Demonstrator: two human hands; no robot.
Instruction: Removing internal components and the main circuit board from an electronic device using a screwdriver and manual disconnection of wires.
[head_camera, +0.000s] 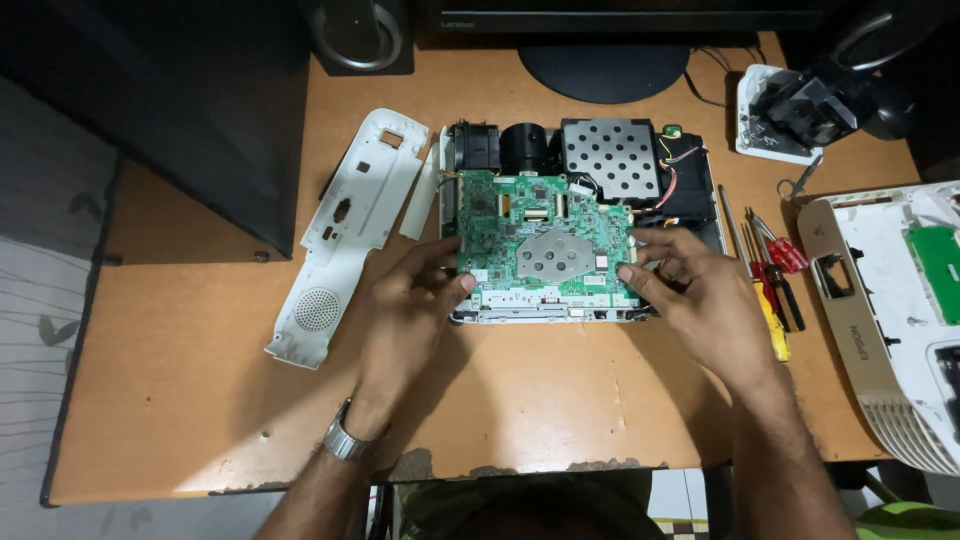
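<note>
A green circuit board (530, 225) with a silver shield plate in its middle lies on top of an opened projector body (690, 185). My left hand (410, 300) grips the board's left front corner with thumb and fingers. My right hand (695, 290) holds the board's right front edge the same way. Behind the board sit black fan housings and a perforated metal plate (612, 155). A metal watch is on my left wrist.
A white plastic side panel (345, 230) lies left of the projector. Several screwdrivers (772, 275) lie to the right, beside a white top cover (890, 310). A monitor stand (605, 70), a speaker (360, 35) and a black optical part (810, 105) stand at the back.
</note>
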